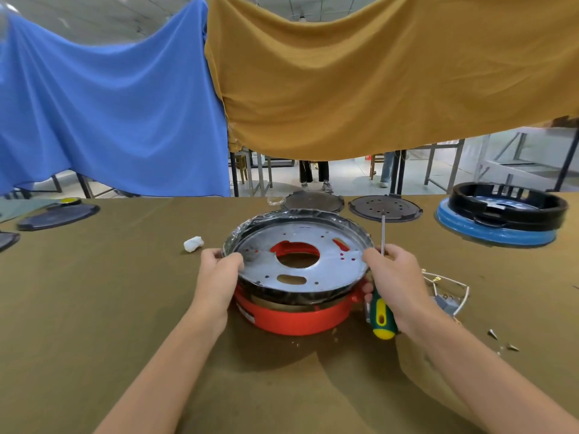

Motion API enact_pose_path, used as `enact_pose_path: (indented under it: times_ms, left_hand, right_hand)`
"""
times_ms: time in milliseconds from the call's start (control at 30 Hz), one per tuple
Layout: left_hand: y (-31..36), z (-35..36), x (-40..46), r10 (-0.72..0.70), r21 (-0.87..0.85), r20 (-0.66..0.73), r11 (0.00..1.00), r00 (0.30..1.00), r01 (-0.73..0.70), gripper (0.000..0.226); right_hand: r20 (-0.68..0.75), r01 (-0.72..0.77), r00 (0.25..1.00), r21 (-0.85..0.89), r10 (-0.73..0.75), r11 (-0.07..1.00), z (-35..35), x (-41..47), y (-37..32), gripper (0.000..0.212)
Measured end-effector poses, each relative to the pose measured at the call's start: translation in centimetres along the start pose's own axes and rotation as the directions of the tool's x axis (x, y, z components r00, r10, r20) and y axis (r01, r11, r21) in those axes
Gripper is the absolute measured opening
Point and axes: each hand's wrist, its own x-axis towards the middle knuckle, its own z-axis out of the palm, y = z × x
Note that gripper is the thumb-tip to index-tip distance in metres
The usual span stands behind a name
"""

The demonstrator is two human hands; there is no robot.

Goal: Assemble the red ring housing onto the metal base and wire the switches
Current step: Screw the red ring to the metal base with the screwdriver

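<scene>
Hands (pixel 219 277) (pixel 394 277) grip metal base (pixel 300 270) rim, right holding screwdriver (pixel 380 311).

Metal base (pixel 297 264) tilted on red ring (pixel 294 317).
Silvery disc, holed, near edge resting in the ring, far edge raised; gripped at both side rims, ring underneath.

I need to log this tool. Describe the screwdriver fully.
The screwdriver has a thick green handle with yellow patches and a yellow butt, and a thin bare metal shaft pointing up and away. The right hand holds it nearly upright, fingers around the upper handle, beside the metal base. Its tip touches nothing visible.
</scene>
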Motion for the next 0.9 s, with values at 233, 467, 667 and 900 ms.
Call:
enact_pose_path:
  times_ms: [233, 467, 667, 900]
  left_hand:
    - [-0.3, -0.4, 0.8, -0.118, -0.108, -0.002, 0.987, 0.993, 0.117, 0.053]
    - [0.0, -0.8, 1.0, -0.047, -0.151, -0.030, 0.988, 0.998, 0.042, 0.050]
    - [0.2, -1.5, 1.4, -0.036, -0.165, -0.065, 0.986, 0.997, 0.025, 0.044]
    - [-0.1, -1.2, 1.3, -0.038, -0.135, -0.050, 0.990, 0.998, 0.031, 0.052]
  right_hand:
    - [0.032, 0.007, 0.999, -0.128, -0.003, 0.992, 0.3, -0.1, 0.5, 0.010]
    - [0.037, 0.037, 0.999, -0.066, -0.035, 0.997, 0.6, -0.5, 0.5, 0.012]
    - [0.110, 0.056, 0.993, -0.038, -0.051, 0.998, 1.3, -1.3, 0.5, 0.006]
    - [0.092, 0.035, 0.995, 0.022, -0.037, 0.999, 1.0, -1.2, 0.5, 0.008]
